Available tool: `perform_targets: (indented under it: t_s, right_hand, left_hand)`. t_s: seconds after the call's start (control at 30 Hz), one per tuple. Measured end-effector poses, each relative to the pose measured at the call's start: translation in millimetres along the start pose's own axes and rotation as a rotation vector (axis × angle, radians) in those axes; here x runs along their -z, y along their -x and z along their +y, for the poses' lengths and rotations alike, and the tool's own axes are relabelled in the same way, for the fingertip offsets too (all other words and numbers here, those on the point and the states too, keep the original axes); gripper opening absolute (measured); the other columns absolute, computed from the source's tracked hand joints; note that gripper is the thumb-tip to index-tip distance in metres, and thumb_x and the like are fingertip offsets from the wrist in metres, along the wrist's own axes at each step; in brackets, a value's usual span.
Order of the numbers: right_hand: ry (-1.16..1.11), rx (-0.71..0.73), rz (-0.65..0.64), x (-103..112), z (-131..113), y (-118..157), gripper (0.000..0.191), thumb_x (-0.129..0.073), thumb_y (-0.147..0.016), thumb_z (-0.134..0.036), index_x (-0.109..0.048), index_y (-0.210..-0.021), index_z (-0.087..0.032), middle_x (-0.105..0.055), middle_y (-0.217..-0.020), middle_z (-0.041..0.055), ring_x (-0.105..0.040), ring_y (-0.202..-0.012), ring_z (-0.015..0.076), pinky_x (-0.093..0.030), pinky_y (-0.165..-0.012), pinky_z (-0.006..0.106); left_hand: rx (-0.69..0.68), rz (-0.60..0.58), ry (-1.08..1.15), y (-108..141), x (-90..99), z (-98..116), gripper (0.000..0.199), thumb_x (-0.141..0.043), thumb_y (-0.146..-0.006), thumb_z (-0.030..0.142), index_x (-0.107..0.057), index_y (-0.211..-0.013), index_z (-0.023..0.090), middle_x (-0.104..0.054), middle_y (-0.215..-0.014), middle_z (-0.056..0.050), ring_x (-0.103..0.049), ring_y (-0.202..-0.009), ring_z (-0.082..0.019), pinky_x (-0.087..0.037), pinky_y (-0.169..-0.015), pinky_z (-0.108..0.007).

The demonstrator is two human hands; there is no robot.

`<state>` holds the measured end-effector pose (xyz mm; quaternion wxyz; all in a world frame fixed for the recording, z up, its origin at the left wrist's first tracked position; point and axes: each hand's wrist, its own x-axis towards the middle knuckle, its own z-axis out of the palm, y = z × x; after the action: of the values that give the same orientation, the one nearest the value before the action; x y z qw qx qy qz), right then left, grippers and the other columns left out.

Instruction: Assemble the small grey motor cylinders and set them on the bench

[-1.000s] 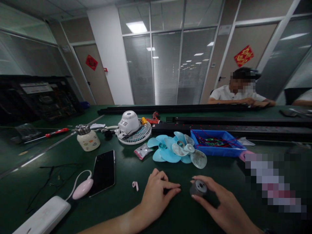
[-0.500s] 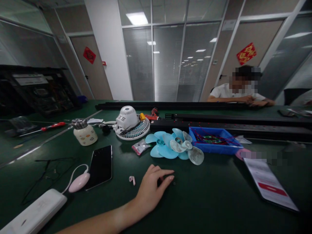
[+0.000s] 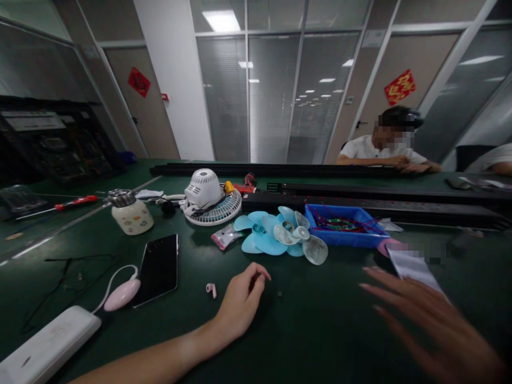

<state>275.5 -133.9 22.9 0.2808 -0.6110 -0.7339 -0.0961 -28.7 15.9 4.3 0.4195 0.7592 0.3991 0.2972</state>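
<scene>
Head view: one ring [image 3: 280,294] lies just right of the left hand [image 3: 245,298], fingers curled narrow (holding anything? cannot tell); right hand [image 3: 426,320] spread wide; one earbud [image 3: 212,290], one bin [image 3: 346,239].

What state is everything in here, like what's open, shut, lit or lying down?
Left hand: fingers curled, unclear whether gripping anything
Right hand: open, blurred
Small dark ring: lying loose
Fan blades: heaped, overlapping
Fan: lying grille down
Blue bin: open, holding wires
Bottle: upright, capped
Black phone: screen dark
Device at right: pale screen, partly hidden
Earbud: lying loose
Screwdriver: lying flat
Door on the left: looks shut
</scene>
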Motion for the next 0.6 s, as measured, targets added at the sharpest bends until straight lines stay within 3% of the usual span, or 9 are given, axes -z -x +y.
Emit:
perform_targets:
  t_s: [0.1, 0.2, 0.37, 0.5, 0.6]
  right_hand:
    - [0.057, 0.328, -0.236, -36, -40, -37, 0.045, -0.042, -0.098, -0.024, -0.043, -0.142, -0.029, -0.038, -0.144, -0.0007, -0.043, -0.129, 0.0199, -0.047, -0.103, 0.04]
    - [-0.036, 0.422, -0.297, -72, -67, -65, 0.042, -0.039, -0.098, -0.015, -0.048, -0.138, -0.019, -0.041, -0.142, 0.003, -0.044, -0.128, 0.0173, -0.047, -0.102, 0.035]
    - [-0.211, 0.454, -0.246, -107, -71, -69, 0.037, -0.037, -0.098, -0.01, -0.058, -0.127, -0.017, -0.059, -0.124, 0.004, -0.056, -0.114, 0.0145, -0.05, -0.095, 0.031]
    - [-0.209, 0.478, -0.149, -100, -61, -64, 0.039, -0.032, -0.097, -0.007, -0.061, -0.121, -0.017, -0.062, -0.118, 0.0015, -0.06, -0.108, 0.014, -0.052, -0.089, 0.03]
    - [-0.109, 0.411, -0.009, -61, -29, -50, 0.039, -0.037, -0.095, -0.01, -0.058, -0.126, -0.022, -0.061, -0.12, 0.0003, -0.06, -0.106, 0.0152, -0.054, -0.088, 0.031]
  left_hand:
    - [-0.023, 0.023, 0.021, 2, -0.6, -2, 0.02, -0.038, -0.092, 0.027, -0.054, -0.084, 0.019, -0.053, -0.073, 0.001, -0.052, -0.068, -0.016, -0.037, -0.064, -0.025]
    - [-0.05, 0.029, 0.03, 2, -1.6, -3, 0.019, -0.038, -0.09, 0.026, -0.052, -0.08, 0.018, -0.053, -0.073, 0.001, -0.051, -0.069, -0.016, -0.038, -0.066, -0.025]
    - [-0.042, 0.018, 0.05, 1, -1.9, -2, 0.018, -0.038, -0.089, 0.026, -0.052, -0.079, 0.018, -0.054, -0.072, 0.0, -0.052, -0.068, -0.016, -0.038, -0.066, -0.025]
    - [-0.05, 0.008, 0.033, 0, -0.7, -1, 0.018, -0.039, -0.088, 0.025, -0.052, -0.078, 0.018, -0.054, -0.073, 0.0, -0.052, -0.069, -0.016, -0.038, -0.066, -0.025]
    - [-0.033, -0.002, 0.022, 1, 0.0, -2, 0.018, -0.039, -0.089, 0.025, -0.053, -0.08, 0.018, -0.053, -0.073, 0.001, -0.052, -0.069, -0.016, -0.037, -0.065, -0.025]
